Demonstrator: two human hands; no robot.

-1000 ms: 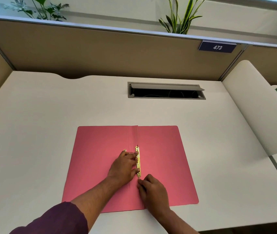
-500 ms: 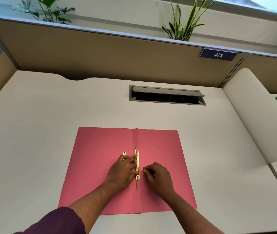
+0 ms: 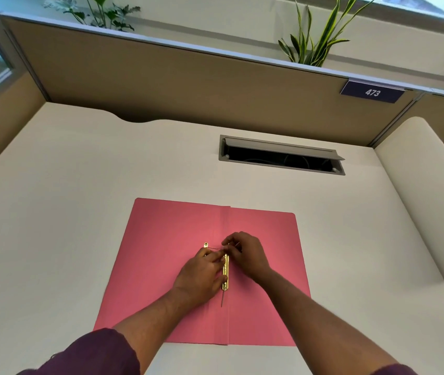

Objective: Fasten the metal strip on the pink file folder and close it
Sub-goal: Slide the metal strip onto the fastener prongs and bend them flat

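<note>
Head camera view, only one angle here. Pink file folder [image 3: 177, 266] lies open and flat on the white bench [image 3: 66, 212], closer to the near edge than the far one, roughly centred left to right, with its near edge close to the bench's near edge. Brass metal strip [image 3: 225, 274] runs along the centre fold, and a thin prong sticks out from its near end toward the person. A small brass slider piece [image 3: 206, 244] sits on the left flap, just left of the strip's far end.

Left hand [image 3: 201, 277] rests on the left flap, fingers bent and pressing against the strip along its length. Its grip isn't wrapped around anything. Right hand [image 3: 245, 255] comes in from the right flap, fingertips pinched on a thin metal prong at the strip's far end.

Further back there's an open cable hatch [image 3: 280, 155] set in the bench, and a "473" plate [image 3: 372, 92] on the partition.
</note>
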